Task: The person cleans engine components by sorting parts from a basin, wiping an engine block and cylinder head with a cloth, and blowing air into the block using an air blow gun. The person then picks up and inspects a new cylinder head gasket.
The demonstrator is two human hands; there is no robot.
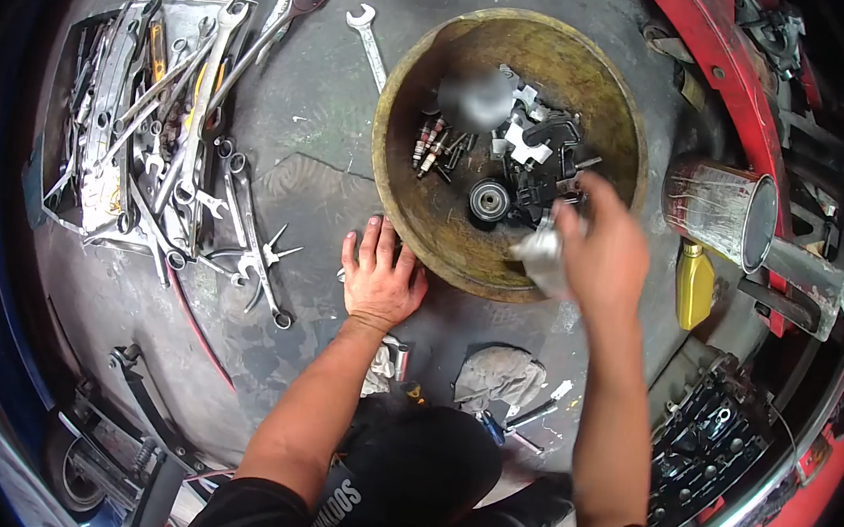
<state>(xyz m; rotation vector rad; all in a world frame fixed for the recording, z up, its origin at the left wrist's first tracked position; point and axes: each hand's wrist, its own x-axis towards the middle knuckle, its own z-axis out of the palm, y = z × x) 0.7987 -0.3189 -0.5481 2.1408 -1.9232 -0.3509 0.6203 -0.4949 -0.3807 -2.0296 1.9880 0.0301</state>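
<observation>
Right hand (605,261), grip impossible to tell, blurs over one basin (598,83) holding one pulley (489,200); left hand (380,282) lies spread wide.

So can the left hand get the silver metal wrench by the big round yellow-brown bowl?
Probably yes. The left hand rests on the gray floor, fingers spread, and bare floor leads past the bowl to the wrench. It just has to skirt the rim.

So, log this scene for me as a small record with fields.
container: wide, round, yellow-brown bowl
contents: include a round black wheel with metal hub
left hand: palm down on smudged grey floor, beside the bowl
right hand: blurred, over bowl's rim, at pale object; grip unclear
tools: silver metal wrenches, far left
beyond right hand: yellow plastic bottle
</observation>
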